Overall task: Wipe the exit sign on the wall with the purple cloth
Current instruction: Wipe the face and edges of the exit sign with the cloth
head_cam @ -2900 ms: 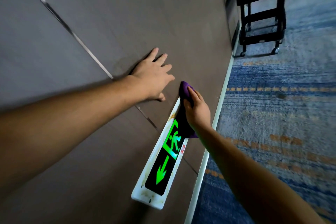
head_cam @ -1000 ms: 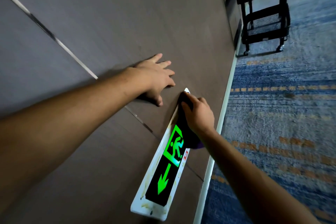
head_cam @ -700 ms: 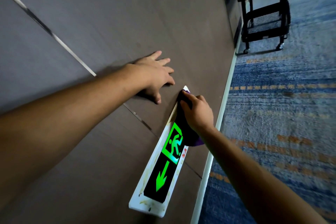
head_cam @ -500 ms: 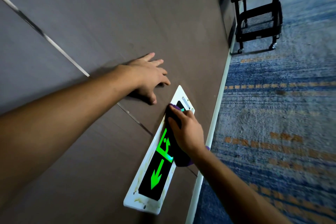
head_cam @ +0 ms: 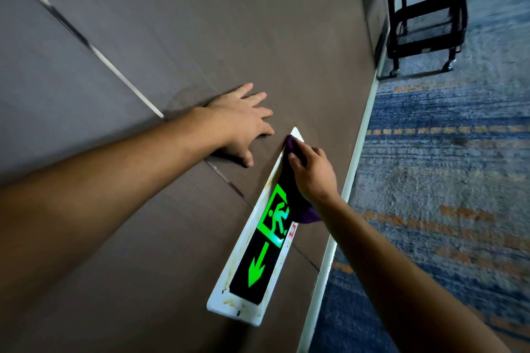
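Observation:
The exit sign (head_cam: 258,255) is a long white-framed panel low on the brown wall, with a black face, a glowing green running figure and a green arrow. My right hand (head_cam: 314,175) presses the purple cloth (head_cam: 308,213) flat against the sign's far end, above the running figure. Purple shows at my fingertips near the sign's top corner and below my wrist. My left hand (head_cam: 243,123) rests flat on the wall just left of the sign's far end, fingers spread, holding nothing.
A white baseboard (head_cam: 358,152) runs along the foot of the wall (head_cam: 200,23). Blue patterned carpet (head_cam: 444,166) with orange dashes lies to the right. A black wheeled cart (head_cam: 424,14) stands on the carpet by the wall further ahead.
Half a second ago my right hand and the cloth sat lower on the sign, covering part of the running figure. They have slid back up to the sign's far end; the figure shows fully.

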